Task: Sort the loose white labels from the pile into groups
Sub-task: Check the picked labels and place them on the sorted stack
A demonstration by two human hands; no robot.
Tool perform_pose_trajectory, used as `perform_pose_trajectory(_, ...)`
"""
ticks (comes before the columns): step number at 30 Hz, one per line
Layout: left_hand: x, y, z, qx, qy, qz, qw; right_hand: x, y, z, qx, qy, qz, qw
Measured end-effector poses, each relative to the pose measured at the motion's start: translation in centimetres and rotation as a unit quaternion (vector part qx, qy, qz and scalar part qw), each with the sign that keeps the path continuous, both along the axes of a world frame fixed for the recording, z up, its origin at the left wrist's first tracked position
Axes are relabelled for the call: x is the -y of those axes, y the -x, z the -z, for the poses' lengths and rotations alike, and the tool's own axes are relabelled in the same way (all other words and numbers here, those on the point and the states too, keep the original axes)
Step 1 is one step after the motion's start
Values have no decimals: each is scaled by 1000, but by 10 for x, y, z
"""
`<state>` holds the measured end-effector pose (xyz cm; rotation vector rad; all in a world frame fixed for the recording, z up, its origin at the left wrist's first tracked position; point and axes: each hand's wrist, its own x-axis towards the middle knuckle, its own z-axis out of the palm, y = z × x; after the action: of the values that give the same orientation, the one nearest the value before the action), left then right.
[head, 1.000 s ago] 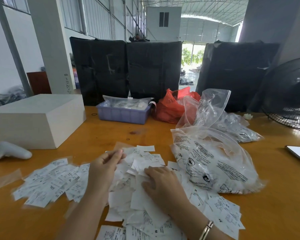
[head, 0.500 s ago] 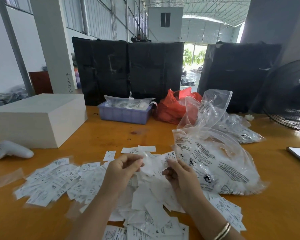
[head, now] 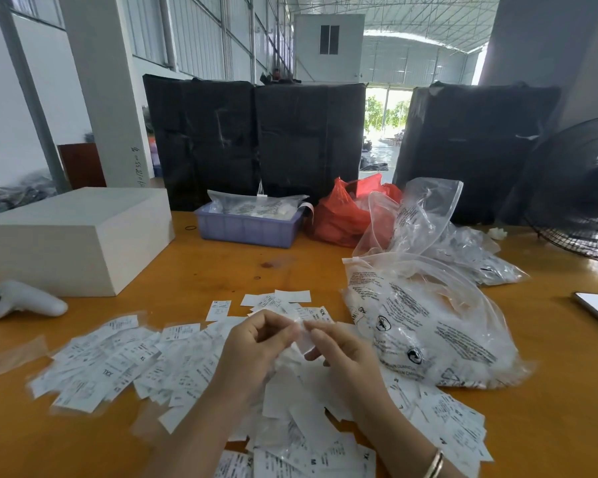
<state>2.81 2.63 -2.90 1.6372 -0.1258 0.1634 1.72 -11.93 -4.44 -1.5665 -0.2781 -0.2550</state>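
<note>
Both hands have risen off the pile since a second ago, when the right palm lay flat on the labels, and they now meet in the air above it. The left hand [head: 256,343] and the right hand [head: 339,353] pinch one small white label [head: 302,334] between their fingertips, fingers curled, each holding an end of it. It looks as if the label sits in a thin clear sleeve, but blur makes that uncertain.

Directly beneath lies the loose pile of labels [head: 290,408], unsorted and overlapping. To the left, a spread group of labels [head: 111,360] lies on the orange table [head: 204,270]. To the right, touching the pile, rests a clear printed bag [head: 428,326].

This suggests one label is being checked before joining a group. Most of the pile remains unsorted.
</note>
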Motion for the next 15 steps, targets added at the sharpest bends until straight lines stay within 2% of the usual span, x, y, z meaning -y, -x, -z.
perform_pose_trajectory(7,-3,2,0,-17,-72,84,994,7,-5,2,0,-50,7,999)
perform_pose_trajectory(12,-4,2,0,-18,-149,105,983,6,-5,3,16,-11,33,999)
perform_pose_trajectory(15,-5,-1,3,-11,-152,85,985,5,-4,4,20,19,40,999)
